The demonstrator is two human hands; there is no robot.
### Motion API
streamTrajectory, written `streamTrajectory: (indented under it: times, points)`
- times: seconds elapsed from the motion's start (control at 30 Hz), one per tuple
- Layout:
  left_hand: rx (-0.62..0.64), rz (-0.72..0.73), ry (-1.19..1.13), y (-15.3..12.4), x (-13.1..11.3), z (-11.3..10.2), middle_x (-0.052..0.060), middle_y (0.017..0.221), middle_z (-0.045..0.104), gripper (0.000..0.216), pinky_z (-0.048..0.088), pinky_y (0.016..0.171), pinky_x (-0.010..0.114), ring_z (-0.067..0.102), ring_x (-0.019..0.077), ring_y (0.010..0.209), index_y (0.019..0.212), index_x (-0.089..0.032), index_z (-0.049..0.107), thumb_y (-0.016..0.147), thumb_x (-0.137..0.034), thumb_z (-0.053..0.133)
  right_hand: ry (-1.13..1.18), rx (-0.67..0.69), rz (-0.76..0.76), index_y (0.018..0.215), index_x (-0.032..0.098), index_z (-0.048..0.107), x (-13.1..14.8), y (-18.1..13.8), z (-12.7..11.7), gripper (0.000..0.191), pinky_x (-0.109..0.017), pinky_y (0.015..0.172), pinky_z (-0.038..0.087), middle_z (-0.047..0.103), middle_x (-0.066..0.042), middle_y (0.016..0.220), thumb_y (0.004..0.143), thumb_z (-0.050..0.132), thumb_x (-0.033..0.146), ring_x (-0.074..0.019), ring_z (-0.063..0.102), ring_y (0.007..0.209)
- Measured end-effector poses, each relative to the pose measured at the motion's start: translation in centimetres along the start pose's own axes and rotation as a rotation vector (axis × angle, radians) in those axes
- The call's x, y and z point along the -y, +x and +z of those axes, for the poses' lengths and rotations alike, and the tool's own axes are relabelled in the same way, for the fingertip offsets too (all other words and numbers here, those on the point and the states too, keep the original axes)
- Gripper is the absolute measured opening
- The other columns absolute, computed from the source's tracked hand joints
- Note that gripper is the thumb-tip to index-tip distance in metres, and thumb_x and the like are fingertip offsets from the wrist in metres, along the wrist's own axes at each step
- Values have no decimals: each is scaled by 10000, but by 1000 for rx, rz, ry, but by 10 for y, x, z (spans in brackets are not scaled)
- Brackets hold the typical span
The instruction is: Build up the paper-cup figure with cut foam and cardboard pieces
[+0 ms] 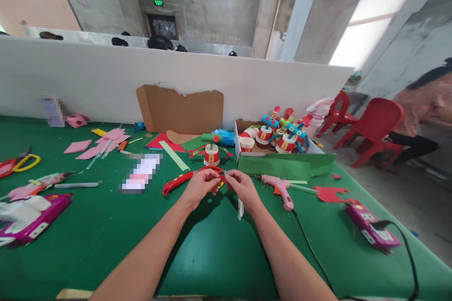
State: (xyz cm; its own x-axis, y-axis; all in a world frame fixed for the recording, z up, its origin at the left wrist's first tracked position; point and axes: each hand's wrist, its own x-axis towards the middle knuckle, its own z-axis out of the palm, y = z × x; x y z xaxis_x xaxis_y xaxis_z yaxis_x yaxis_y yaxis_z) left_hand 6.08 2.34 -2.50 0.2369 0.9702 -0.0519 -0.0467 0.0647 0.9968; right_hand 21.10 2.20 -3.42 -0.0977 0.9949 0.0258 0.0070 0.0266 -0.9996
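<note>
A: Grip?
B: Both hands are pinched closed on one small red piece (222,178), fingertips meeting over it. The left hand (200,187) has its L end, the right hand (243,187) its R end. Piece is too small to tell what it is.
A: Where's it at?
B: Held just above the green-covered table (212,254), centre front. A thin pale strip (240,209) hangs below the right hand.
A: Around it?
B: Red-handled cutter (175,184) lies just beside the left hand. Behind the hands stands a red-and-white paper cup figure (212,154) w/ spring arms. Pink hot-glue gun (280,189) lies near the right hand. Behind that, a green paper sheet (278,167) leans on a white cardboard box (237,143) w/ more cup figures.
</note>
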Motion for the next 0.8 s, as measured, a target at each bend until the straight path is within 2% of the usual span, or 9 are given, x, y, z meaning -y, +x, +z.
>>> streamTrajectory:
  times: [0.17, 0.4, 0.6, 0.8]
  points:
    - [-17, -25, -18, 1, 1, -2, -26, 585, 585, 279, 407, 479, 204, 505, 74, 482, 706, -140, 580, 626, -374, 709, -36, 29, -4, 674, 179, 602, -4, 1, -2, 148, -232, 538, 364, 555, 36, 586, 664, 640, 322, -100, 466, 533]
    - [-61, 2, 58, 3, 1, -4, -27, 587, 585, 266, 395, 479, 199, 476, 70, 487, 759, -134, 631, 613, -341, 715, -120, 38, -22, 667, 184, 592, -9, 4, -3, 167, -232, 529, 364, 550, 32, 586, 666, 624, 347, -104, 463, 536]
    - [-83, 54, 154, 4, 4, -4, -26, 576, 581, 232, 393, 472, 200, 472, 76, 484, 697, -143, 621, 627, -355, 685, -180, 40, -63, 671, 184, 589, -13, 4, -3, 170, -221, 515, 368, 552, 26, 597, 676, 610, 353, -105, 463, 548]
    - [-113, 165, 275, 8, 8, -6, -5, 631, 627, 147, 411, 499, 203, 519, 102, 544, 689, -159, 628, 665, -302, 651, -244, 49, -116, 677, 194, 588, -15, 5, 1, 152, -235, 529, 367, 548, 28, 597, 701, 591, 344, -114, 459, 545]
